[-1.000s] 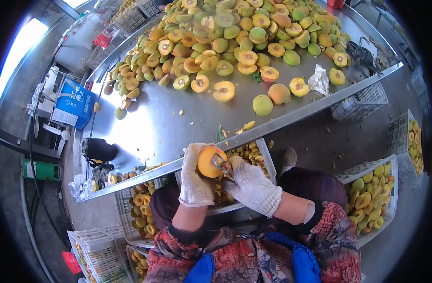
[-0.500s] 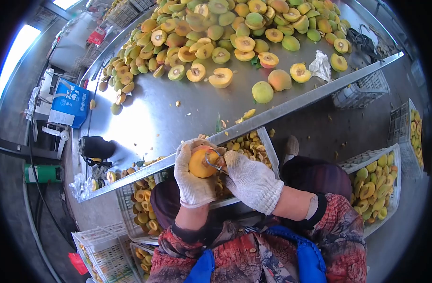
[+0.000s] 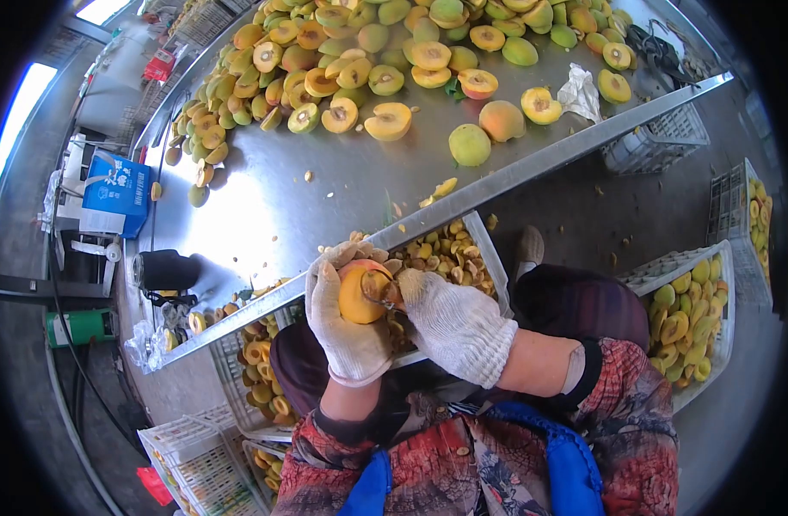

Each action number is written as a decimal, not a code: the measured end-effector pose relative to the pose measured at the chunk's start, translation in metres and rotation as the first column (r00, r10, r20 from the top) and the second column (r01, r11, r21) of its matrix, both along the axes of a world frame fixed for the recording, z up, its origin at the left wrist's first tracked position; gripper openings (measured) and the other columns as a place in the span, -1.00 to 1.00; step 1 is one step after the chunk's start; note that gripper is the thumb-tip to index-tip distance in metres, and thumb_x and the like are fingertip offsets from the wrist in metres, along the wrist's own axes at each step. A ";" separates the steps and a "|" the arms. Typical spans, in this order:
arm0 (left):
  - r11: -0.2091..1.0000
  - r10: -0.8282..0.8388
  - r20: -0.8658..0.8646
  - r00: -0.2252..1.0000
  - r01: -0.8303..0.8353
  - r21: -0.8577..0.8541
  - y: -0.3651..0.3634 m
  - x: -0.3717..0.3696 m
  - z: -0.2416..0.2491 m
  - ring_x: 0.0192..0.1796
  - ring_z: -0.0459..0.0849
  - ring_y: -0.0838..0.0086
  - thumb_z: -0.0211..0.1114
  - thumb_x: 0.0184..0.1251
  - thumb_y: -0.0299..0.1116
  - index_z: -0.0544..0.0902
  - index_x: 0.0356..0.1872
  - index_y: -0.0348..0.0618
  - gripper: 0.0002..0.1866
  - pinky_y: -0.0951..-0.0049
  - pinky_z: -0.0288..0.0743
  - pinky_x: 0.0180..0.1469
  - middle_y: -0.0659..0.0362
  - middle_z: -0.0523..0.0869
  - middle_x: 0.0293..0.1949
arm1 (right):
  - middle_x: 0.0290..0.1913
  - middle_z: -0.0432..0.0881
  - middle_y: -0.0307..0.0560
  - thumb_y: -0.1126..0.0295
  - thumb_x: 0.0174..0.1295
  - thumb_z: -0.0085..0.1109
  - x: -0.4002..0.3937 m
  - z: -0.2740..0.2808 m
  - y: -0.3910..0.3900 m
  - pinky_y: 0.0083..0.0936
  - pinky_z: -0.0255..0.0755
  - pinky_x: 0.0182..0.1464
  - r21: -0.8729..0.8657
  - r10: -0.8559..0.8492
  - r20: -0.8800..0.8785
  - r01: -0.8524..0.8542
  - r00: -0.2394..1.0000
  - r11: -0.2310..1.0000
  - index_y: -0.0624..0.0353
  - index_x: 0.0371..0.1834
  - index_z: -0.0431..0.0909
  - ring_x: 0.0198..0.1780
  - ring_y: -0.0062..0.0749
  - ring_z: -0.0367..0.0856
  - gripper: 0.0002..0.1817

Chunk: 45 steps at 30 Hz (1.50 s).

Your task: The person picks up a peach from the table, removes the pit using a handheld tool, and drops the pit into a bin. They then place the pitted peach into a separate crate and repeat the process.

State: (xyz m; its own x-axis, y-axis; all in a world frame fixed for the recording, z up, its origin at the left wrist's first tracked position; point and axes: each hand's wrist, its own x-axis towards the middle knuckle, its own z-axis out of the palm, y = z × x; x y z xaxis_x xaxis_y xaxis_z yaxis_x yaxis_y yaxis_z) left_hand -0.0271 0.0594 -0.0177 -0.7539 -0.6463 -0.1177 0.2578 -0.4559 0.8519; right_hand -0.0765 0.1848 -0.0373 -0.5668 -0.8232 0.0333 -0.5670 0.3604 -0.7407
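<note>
My left hand (image 3: 347, 322), in a white knitted glove, is closed round a yellow peach half (image 3: 358, 301). Its fingers wrap the far side and bits of yellow flesh cling to the glove. My right hand (image 3: 454, 322), gloved too, grips a small pitting tool (image 3: 390, 297) with a metal loop at its tip. The loop is at the right part of the peach's face, and the handle is mostly hidden by my fingers. Both hands are just in front of the steel table's edge, above a crate of peach scraps (image 3: 463, 258).
On the steel table (image 3: 282, 193) lies a big pile of halved peaches (image 3: 351, 60), with crumpled paper (image 3: 581, 92) at its right. A crate of peach halves (image 3: 691, 318) stands on my right, and another crate (image 3: 209, 460) at lower left. A blue box (image 3: 119, 193) is at far left.
The tool's loop has turned and lies lower against the peach face, less of it showing. My hands remain together. The table has shifted slightly up and left in view.
</note>
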 end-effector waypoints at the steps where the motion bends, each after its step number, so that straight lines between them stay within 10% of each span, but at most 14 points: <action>1: 1.000 0.004 0.011 1.000 -0.004 -0.020 0.001 0.001 0.000 -0.12 0.62 0.17 0.03 0.44 -0.10 0.52 -0.11 -0.24 -0.64 0.08 0.55 -0.02 -0.01 0.62 -0.18 | -0.17 0.55 0.15 0.31 0.10 0.19 0.001 0.000 0.000 -0.26 0.55 -0.15 -0.004 0.006 0.027 -0.006 1.000 1.000 0.23 0.03 0.45 -0.17 0.01 0.62 -0.58; 19: 0.922 0.035 0.143 0.989 0.023 -0.386 -0.004 0.022 -0.008 -0.16 0.61 0.24 -0.06 0.49 -0.07 0.51 -0.13 -0.25 -0.60 0.18 0.55 -0.03 -0.02 0.62 -0.24 | -0.27 0.60 0.20 0.25 0.30 -0.05 0.017 -0.004 -0.002 -0.16 0.55 -0.24 -0.145 0.062 0.216 -0.031 0.974 0.989 0.24 -0.10 0.43 -0.22 0.09 0.63 -0.72; 32: 0.843 0.099 0.096 0.990 -0.032 -0.537 0.001 0.021 -0.006 -0.24 0.63 0.33 0.04 0.41 -0.24 0.56 -0.21 -0.35 -0.68 0.36 0.49 -0.08 -0.05 0.68 -0.27 | -0.28 0.53 0.22 0.32 0.18 0.15 0.029 -0.012 -0.004 -0.14 0.52 -0.26 -0.238 0.129 0.287 -0.060 0.949 0.969 0.27 -0.08 0.38 -0.28 0.17 0.59 -0.67; 45: 0.847 -0.230 0.407 0.884 0.388 -0.363 -0.021 0.019 0.005 -0.30 0.63 0.35 0.08 0.34 -0.18 0.57 -0.29 -0.38 -0.63 0.42 0.50 -0.17 -0.02 0.67 -0.34 | -0.26 0.57 0.27 0.33 0.18 0.12 0.037 -0.017 -0.004 -0.11 0.52 -0.20 -0.198 0.153 0.388 -0.080 0.909 0.977 0.31 -0.03 0.41 -0.23 0.17 0.59 -0.65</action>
